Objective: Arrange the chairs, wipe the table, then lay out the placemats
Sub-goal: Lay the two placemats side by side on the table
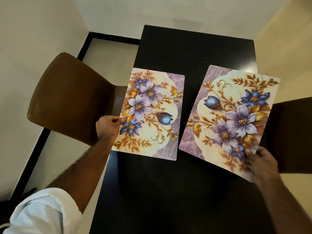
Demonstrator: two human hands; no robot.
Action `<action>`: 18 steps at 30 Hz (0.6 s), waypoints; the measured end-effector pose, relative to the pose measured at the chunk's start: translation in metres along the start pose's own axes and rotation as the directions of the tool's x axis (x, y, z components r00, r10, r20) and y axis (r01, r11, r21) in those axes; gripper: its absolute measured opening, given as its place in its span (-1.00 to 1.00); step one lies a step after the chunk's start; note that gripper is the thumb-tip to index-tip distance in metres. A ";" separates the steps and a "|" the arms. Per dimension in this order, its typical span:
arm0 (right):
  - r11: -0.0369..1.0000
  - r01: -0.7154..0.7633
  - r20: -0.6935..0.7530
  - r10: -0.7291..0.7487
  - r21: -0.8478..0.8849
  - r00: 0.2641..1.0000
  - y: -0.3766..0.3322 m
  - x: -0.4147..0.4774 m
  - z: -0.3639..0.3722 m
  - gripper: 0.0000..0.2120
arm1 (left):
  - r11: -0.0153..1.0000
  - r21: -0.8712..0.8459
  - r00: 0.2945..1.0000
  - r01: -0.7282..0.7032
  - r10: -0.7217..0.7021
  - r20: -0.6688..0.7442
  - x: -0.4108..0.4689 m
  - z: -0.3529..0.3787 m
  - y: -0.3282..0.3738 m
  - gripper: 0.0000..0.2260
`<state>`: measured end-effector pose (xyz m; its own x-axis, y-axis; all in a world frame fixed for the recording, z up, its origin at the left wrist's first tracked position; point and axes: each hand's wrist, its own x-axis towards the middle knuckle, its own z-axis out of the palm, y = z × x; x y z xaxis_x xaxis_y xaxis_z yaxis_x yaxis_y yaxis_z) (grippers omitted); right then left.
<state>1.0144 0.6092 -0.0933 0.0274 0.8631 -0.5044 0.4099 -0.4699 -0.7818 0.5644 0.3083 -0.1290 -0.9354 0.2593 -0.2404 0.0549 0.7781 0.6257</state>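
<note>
Two floral placemats with purple and blue flowers and gold leaves lie over a black table [194, 51]. The left placemat [152, 114] rests along the table's left side, its left edge overhanging. My left hand [108, 126] pinches that left edge between thumb and fingers. The right placemat [231, 119] sits at a slant on the table's right side, with its near right corner lifted. My right hand [262, 166] grips that corner.
A brown chair [70, 97] stands at the table's left side, its back toward me. A dark chair [293, 132] is at the right edge. White walls close in behind and to both sides. The floor has a black border.
</note>
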 end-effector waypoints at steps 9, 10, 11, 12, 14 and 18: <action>1.000 0.022 -0.016 -0.022 -0.020 1.000 0.001 0.001 0.000 -0.76 | 0.999 0.024 0.999 -0.029 0.029 0.023 -0.001 -0.003 0.002 -0.70; 1.000 0.022 -0.015 -0.022 -0.021 1.000 0.001 0.001 0.000 -0.76 | 0.999 0.026 0.999 -0.025 0.024 0.029 -0.002 -0.004 0.003 -0.70; 0.999 0.023 -0.010 -0.023 -0.022 1.000 0.002 0.001 0.000 -0.76 | 0.999 0.027 0.999 -0.023 0.022 0.032 -0.002 -0.005 0.003 -0.70; 1.000 0.019 -0.005 -0.019 -0.023 1.000 0.002 0.000 0.000 -0.76 | 0.999 0.026 0.999 -0.021 0.020 0.035 -0.002 -0.005 0.004 -0.69; 1.000 0.008 0.002 -0.008 -0.023 1.000 0.002 -0.001 0.001 -0.75 | 1.000 0.021 0.999 -0.022 0.021 0.041 -0.002 -0.005 0.004 -0.69; 0.999 -0.020 0.020 0.021 -0.028 1.000 0.007 0.003 -0.002 -0.75 | 1.000 0.013 0.999 -0.013 0.012 0.046 -0.002 -0.004 0.002 -0.69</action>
<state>1.0194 0.6092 -0.0992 0.0174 0.8492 -0.5277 0.4345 -0.4818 -0.7610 0.5655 0.3072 -0.1245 -0.9176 0.2948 -0.2668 0.0715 0.7823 0.6188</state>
